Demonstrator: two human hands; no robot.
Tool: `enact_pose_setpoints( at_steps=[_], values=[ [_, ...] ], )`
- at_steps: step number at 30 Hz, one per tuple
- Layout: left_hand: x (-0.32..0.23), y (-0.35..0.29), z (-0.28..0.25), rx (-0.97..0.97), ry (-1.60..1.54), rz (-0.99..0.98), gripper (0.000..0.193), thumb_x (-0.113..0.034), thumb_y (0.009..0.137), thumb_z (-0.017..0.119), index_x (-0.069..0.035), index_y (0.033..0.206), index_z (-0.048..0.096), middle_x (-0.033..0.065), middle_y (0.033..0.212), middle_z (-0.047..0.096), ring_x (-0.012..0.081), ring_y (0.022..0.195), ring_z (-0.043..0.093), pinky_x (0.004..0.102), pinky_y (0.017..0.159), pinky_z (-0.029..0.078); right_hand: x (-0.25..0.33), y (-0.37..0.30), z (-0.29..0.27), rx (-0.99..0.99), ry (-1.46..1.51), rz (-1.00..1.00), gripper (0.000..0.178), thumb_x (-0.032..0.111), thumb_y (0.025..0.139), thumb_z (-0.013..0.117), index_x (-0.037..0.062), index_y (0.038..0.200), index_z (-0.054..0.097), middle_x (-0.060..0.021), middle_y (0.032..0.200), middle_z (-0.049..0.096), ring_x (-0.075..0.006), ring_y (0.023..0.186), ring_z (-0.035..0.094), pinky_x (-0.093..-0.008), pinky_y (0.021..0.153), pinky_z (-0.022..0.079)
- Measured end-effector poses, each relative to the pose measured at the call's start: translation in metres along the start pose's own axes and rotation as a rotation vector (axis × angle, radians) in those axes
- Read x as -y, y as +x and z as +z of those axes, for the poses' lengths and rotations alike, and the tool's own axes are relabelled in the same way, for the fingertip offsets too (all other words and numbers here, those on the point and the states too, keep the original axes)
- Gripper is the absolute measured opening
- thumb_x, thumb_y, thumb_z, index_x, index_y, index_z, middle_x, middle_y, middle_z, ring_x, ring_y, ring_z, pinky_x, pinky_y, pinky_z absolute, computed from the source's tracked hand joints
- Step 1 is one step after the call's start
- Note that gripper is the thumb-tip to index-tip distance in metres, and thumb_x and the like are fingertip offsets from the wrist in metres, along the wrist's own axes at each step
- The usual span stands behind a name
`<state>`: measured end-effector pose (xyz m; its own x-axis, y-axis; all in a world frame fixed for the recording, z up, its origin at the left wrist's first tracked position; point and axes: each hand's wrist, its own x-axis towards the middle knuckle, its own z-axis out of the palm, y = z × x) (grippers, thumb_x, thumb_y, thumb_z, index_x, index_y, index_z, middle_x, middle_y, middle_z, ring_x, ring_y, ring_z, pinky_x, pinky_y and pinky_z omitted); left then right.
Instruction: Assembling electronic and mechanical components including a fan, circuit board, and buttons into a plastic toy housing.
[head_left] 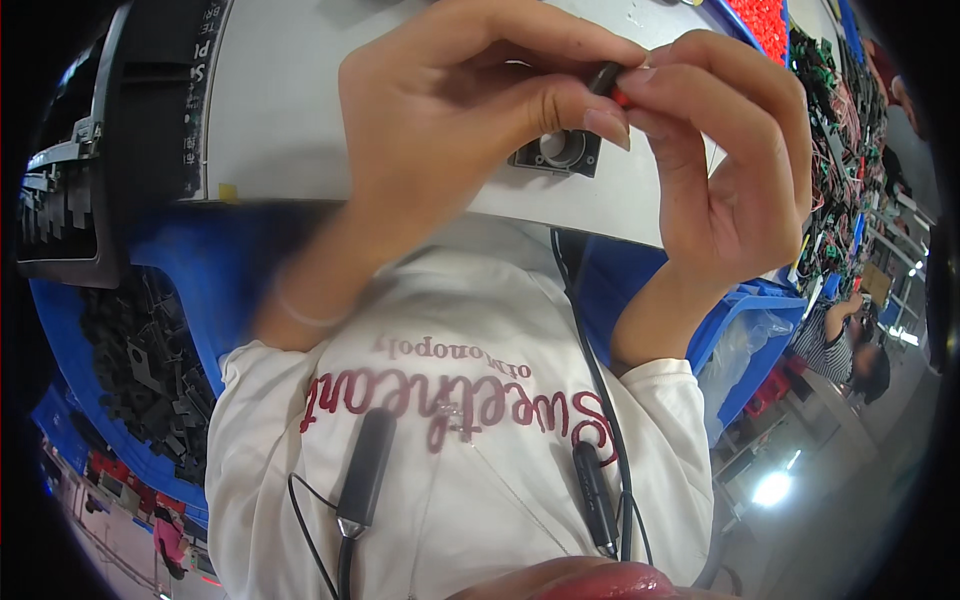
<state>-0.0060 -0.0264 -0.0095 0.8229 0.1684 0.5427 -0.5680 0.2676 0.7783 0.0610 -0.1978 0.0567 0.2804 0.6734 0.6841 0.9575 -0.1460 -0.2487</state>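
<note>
Fingers [606,122] pinch small dark part [603,78] above worktop [285,120]

L hand [430,120] grips its body, R hand [735,150] pinches a red bit [621,97] at its R end, prob. so each steadies the other. Held up off the surface, it's prob. easier to turn & see. Dark block [555,155] w/ round opening sits just below on worktop, prob. for reach. Blue bin [190,285] of black parts [140,370] stands at L side, likewise handy.
</note>
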Motion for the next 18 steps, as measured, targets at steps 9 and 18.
enact_pose_setpoints(
  at_steps=[9,18],
  values=[
    [0.001,0.004,-0.012,0.021,0.173,0.07,0.027,0.004,0.078,0.071,0.008,0.103,0.062,0.0143,0.092,0.066,0.0135,0.079,0.064,0.0211,0.069,0.053,0.02,0.003,0.009,0.011,-0.134,0.239,0.016,-0.001,0.077,0.071,-0.0049,0.089,0.062,-0.0142,0.088,0.063,-0.0201,0.078,0.06,-0.028,0.068,0.049],
    [0.0,-0.002,-0.006,-0.098,0.033,-0.075,0.024,0.004,0.079,0.069,0.008,0.102,0.062,0.0159,0.092,0.065,0.0128,0.074,0.062,0.019,0.065,0.051,0.023,-0.007,0.034,-0.211,0.31,0.451,0.022,-0.009,0.082,0.064,-0.0049,0.101,0.052,-0.0158,0.098,0.059,-0.018,0.087,0.058,-0.0259,0.079,0.049]
  ],
)
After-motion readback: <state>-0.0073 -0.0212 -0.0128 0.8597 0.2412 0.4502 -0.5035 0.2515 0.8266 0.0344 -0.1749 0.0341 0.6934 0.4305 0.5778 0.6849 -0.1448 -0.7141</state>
